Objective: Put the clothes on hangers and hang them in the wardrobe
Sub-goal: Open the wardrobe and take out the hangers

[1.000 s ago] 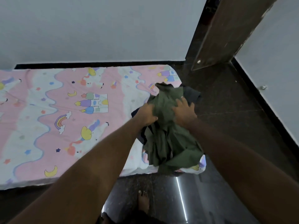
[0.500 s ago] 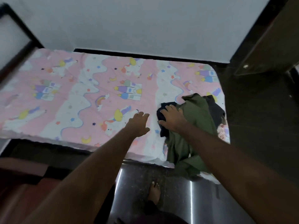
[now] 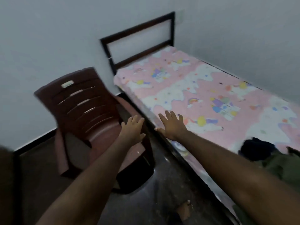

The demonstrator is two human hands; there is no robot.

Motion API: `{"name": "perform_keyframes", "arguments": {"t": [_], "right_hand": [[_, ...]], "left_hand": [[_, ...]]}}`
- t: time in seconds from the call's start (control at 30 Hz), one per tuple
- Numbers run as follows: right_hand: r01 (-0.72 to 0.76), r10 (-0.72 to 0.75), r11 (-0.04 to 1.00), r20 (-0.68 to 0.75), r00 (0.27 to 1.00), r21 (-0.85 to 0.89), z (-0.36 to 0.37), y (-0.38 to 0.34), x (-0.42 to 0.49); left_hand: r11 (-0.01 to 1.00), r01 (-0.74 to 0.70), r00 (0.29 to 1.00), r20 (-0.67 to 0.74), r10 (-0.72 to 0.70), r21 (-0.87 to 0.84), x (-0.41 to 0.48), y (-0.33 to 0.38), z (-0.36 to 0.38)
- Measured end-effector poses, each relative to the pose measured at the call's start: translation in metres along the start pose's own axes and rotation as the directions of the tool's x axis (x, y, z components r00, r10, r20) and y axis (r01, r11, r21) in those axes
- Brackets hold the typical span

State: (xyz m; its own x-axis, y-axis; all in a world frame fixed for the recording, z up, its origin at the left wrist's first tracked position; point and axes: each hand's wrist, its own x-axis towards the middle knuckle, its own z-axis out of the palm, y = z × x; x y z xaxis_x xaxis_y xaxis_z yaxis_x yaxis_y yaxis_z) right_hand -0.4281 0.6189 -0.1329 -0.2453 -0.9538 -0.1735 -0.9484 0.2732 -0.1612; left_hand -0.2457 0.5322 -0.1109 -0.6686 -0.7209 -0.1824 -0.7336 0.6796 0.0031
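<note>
A pile of clothes lies at the right end of the bed: a dark navy garment (image 3: 256, 148) and an olive green garment (image 3: 282, 164) beside it, partly cut off by the frame's edge. My left hand (image 3: 132, 129) is stretched out with straight fingers over the seat of a brown chair and holds nothing. Over the bed's near edge my right hand (image 3: 172, 125) is spread flat, fingers apart, also holding nothing. Both hands are well to the left of the clothes. No hanger or wardrobe is in view.
A brown plastic chair (image 3: 81, 111) stands left of the bed, close to the wall. The bed (image 3: 186, 88) has a pink patterned sheet and a dark headboard frame (image 3: 138, 39). Dark floor lies between chair and bed; my bare foot (image 3: 185, 210) is below.
The view has swung left from the clothes to the chair and headboard. Both hands have let go of the green garment and moved left, away from the pile, with fingers spread.
</note>
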Motion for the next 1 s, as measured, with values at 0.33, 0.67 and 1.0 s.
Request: {"name": "perform_keyframes", "arguments": {"t": [0.33,0.67,1.0], "right_hand": [[0.427,-0.428,0.9,0.01,0.904,-0.093,0.009,-0.302,-0.037],[0.832,-0.836,0.536,0.046,0.546,-0.141,0.023,-0.563,-0.101],[0.989,-0.988,0.125,0.077,0.131,-0.077,0.042,-0.772,-0.113]], "left_hand": [[0.867,0.497,0.865,-0.11,-0.49,0.045,-0.263,-0.202,0.008],[0.483,0.872,0.489,-0.194,-0.85,0.08,-0.477,-0.319,0.016],[-0.03,0.996,-0.039,-0.112,-0.993,-0.083,-0.59,-0.41,0.027]]}}
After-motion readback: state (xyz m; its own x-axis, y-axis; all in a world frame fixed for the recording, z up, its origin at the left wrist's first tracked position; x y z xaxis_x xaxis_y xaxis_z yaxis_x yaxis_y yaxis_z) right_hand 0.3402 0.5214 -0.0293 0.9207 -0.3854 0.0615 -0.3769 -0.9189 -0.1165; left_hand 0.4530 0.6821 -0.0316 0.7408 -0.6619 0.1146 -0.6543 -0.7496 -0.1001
